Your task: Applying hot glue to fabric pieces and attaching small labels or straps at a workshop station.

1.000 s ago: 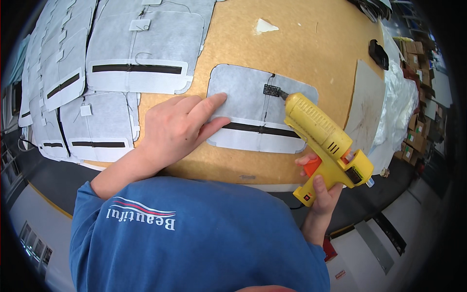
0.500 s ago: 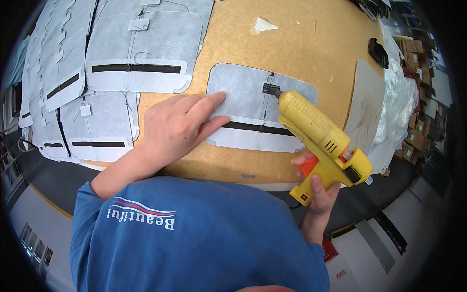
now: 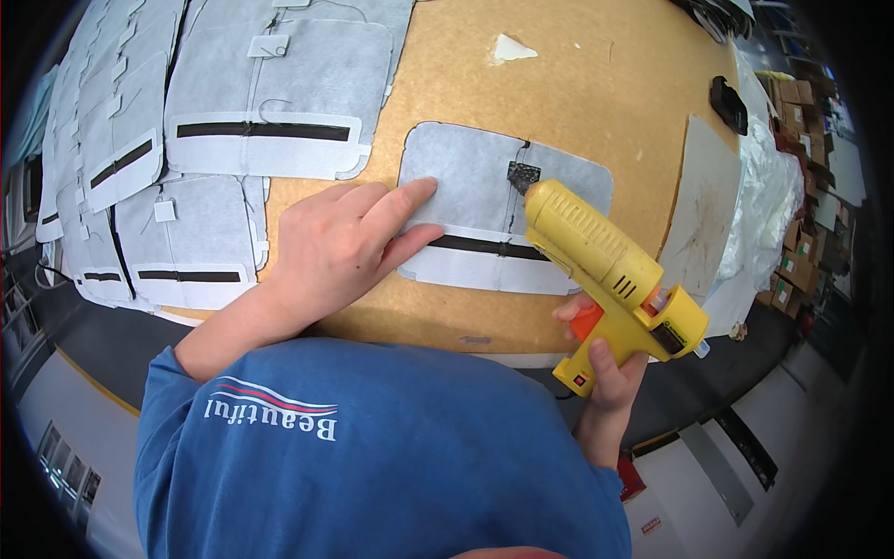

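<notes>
A grey felt-like pad (image 3: 456, 177) with rounded corners lies on the board in front of me. A black strip (image 3: 475, 244) crosses its near part, and a thin wire runs across it to a small black patch (image 3: 523, 171). My left hand (image 3: 335, 233) rests at the pad's left edge, forefinger and thumb stretched onto it, holding nothing. In my right hand (image 3: 612, 371) is a yellow glue gun (image 3: 601, 247), gripped by its handle with fingers at the orange trigger. Its dark nozzle points at the black patch; whether the tip touches cannot be told.
Several similar grey pads (image 3: 312, 84) with wires and white tags overlap on the left. A white scrap (image 3: 514, 48) and a black object (image 3: 727, 104) lie farther back. At the right are a grey sheet (image 3: 691, 196) and clear plastic wrap (image 3: 768, 200); cardboard boxes (image 3: 796, 261) stand beyond.
The glue gun has shifted slightly left, its nozzle staying over the black patch. More dark material shows between patch and gun. My left hand has kept its place on the pad.
</notes>
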Demonstrator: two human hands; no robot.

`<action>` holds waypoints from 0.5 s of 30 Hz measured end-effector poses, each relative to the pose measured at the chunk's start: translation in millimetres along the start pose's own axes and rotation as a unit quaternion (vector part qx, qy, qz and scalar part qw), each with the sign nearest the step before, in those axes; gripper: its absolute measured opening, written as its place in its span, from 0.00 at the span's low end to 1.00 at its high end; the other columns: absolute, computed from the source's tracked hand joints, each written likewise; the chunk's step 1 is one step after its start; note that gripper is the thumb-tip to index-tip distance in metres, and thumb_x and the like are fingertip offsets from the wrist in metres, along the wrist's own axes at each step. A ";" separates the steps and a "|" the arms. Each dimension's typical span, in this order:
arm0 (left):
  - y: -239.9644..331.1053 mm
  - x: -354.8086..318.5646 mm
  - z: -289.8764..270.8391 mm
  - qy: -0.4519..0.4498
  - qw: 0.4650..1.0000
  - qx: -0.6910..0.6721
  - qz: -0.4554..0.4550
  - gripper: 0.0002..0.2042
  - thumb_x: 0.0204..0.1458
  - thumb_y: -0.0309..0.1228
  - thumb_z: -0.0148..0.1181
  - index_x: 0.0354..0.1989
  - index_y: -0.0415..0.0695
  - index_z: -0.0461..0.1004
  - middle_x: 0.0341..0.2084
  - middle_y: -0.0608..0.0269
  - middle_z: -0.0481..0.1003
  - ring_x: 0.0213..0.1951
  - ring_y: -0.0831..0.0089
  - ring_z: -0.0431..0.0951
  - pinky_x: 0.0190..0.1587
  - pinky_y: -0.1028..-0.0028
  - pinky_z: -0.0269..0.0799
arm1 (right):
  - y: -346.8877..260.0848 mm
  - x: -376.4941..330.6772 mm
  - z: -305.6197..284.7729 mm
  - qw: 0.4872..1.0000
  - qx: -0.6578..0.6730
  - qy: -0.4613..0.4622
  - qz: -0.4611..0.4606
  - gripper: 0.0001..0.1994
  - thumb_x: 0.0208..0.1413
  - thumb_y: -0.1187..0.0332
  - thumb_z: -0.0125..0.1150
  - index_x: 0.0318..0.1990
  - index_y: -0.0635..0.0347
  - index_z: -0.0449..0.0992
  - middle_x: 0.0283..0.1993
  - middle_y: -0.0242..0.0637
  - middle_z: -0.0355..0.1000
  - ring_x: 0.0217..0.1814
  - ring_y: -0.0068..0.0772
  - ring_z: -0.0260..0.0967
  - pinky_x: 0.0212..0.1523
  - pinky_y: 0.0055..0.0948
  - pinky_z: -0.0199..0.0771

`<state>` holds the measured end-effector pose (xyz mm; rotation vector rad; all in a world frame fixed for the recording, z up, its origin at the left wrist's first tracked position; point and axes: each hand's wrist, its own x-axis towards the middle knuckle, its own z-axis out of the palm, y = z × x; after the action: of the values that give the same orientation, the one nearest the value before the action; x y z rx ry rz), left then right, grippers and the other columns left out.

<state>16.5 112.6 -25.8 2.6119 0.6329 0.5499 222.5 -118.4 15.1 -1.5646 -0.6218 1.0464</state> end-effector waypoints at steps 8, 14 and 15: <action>-0.6 -1.8 1.2 0.004 1.000 0.000 -0.003 0.20 0.43 0.35 0.73 0.45 0.47 0.78 0.17 0.70 0.70 0.18 0.75 0.70 0.20 0.75 0.64 | 5.1 -10.3 -7.5 0.999 0.001 0.043 -0.008 0.29 0.55 0.64 0.63 0.61 0.68 0.61 0.46 0.47 0.74 0.48 0.38 0.74 0.42 0.30 0.73; -0.1 -0.6 1.6 0.007 1.000 -0.007 -0.003 0.19 0.43 0.35 0.73 0.45 0.46 0.78 0.16 0.70 0.70 0.18 0.75 0.70 0.20 0.75 0.64 | 6.1 -8.7 -4.2 0.998 -0.014 0.046 -0.033 0.27 0.57 0.60 0.61 0.57 0.73 0.63 0.42 0.51 0.74 0.43 0.43 0.74 0.39 0.32 0.73; -0.1 -0.4 1.1 0.007 1.000 -0.007 -0.002 0.19 0.43 0.35 0.73 0.45 0.46 0.78 0.16 0.70 0.70 0.18 0.75 0.70 0.20 0.75 0.64 | 6.5 -8.3 -5.4 0.998 -0.014 0.046 -0.034 0.27 0.57 0.60 0.61 0.57 0.73 0.63 0.42 0.51 0.74 0.43 0.43 0.74 0.39 0.32 0.73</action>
<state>16.7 112.2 -26.9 2.5954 0.6376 0.5697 222.4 -129.6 11.4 -1.5952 -0.6237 0.9147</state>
